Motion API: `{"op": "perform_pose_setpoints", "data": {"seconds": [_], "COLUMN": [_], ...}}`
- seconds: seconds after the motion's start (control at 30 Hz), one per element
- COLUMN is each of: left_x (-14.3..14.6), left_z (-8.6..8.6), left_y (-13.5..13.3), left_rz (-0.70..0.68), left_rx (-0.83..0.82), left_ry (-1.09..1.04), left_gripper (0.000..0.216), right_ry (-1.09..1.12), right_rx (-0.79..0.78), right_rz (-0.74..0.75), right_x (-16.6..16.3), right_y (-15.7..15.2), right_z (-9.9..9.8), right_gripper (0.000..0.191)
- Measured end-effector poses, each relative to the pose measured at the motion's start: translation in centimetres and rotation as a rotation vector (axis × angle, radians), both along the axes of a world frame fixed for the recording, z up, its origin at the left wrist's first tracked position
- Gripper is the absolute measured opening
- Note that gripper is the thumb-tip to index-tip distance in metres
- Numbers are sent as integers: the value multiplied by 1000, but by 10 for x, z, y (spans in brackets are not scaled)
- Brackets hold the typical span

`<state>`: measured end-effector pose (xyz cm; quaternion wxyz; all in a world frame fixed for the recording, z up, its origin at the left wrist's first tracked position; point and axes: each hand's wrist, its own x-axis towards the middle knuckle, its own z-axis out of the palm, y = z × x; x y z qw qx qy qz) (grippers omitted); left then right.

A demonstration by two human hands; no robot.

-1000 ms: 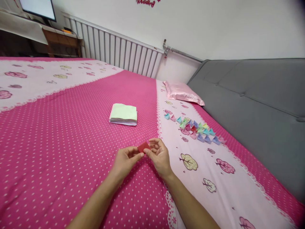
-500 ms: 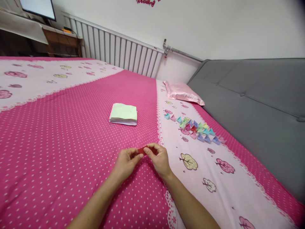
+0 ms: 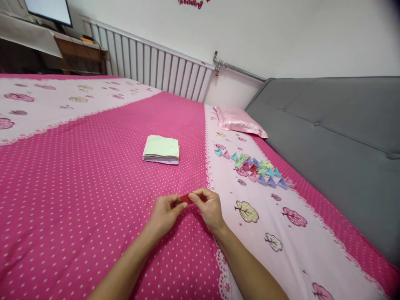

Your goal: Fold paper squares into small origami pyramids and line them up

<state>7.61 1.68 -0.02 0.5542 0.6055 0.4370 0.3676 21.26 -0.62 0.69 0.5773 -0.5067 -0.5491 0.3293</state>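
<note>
My left hand and my right hand meet over the pink dotted bedspread, both pinching a small folded red paper between thumbs and fingertips. The paper is mostly hidden by my fingers. A stack of square paper sheets with a pale green top lies farther ahead. To the right, several small folded paper pieces in blue, green, pink and red lie in rows on the pale border of the sheet.
A shiny pink pillow lies at the head of the bed beside a grey padded headboard. A white radiator lines the far wall. A screen stands on a wooden desk at far left.
The red paper, held up and showing a flat face a second ago, has been lowered and pressed narrower between my fingertips. My hands have closed in around it.
</note>
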Motion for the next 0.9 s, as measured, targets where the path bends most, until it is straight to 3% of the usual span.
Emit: {"op": "perform_pose_setpoints", "data": {"seconds": [0.53,0.9], "left_x": [-1,-4], "left_z": [0,3], "left_y": [0,1], "left_rz": [-29,90], "left_rx": [55,101], "left_ry": [-31,-3], "left_gripper": [25,26], "right_ry": [85,5], "right_rx": [-43,6], "right_rz": [14,23], "right_x": [-3,-1], "right_y": [1,1], "right_z": [-2,-4], "right_gripper": [14,15]}}
